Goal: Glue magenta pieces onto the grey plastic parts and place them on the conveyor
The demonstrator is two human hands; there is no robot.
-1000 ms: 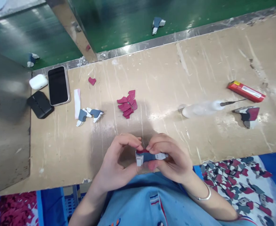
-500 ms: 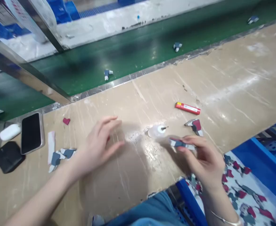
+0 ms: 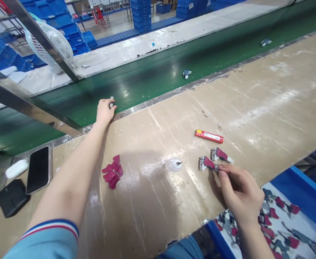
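My left hand (image 3: 105, 112) reaches to the near edge of the green conveyor belt (image 3: 147, 81), its fingers closed around a small grey-and-white part (image 3: 111, 104), mostly hidden. My right hand (image 3: 241, 190) pinches one end of a maroon-and-grey part (image 3: 208, 163) just over the table. Beside it lies a similar maroon-and-grey part (image 3: 221, 154). A small white squeeze bottle (image 3: 173, 165) with a dark tip is left of the held part. Loose maroon pieces (image 3: 112, 172) are heaped near my left forearm.
A red box (image 3: 209, 136) lies beyond the bottle. At left are a phone (image 3: 39, 169), a white case (image 3: 17, 168) and a black case (image 3: 13, 198). A blue crate (image 3: 306, 194) at right holds many parts. A metal post (image 3: 47, 43) rises at left; grey parts (image 3: 186, 74) ride the belt.
My left hand has moved from over the table to the belt and closed on a small part. My right hand's part now lies beside the other one, maroon side showing. Parts on the belt shifted left.
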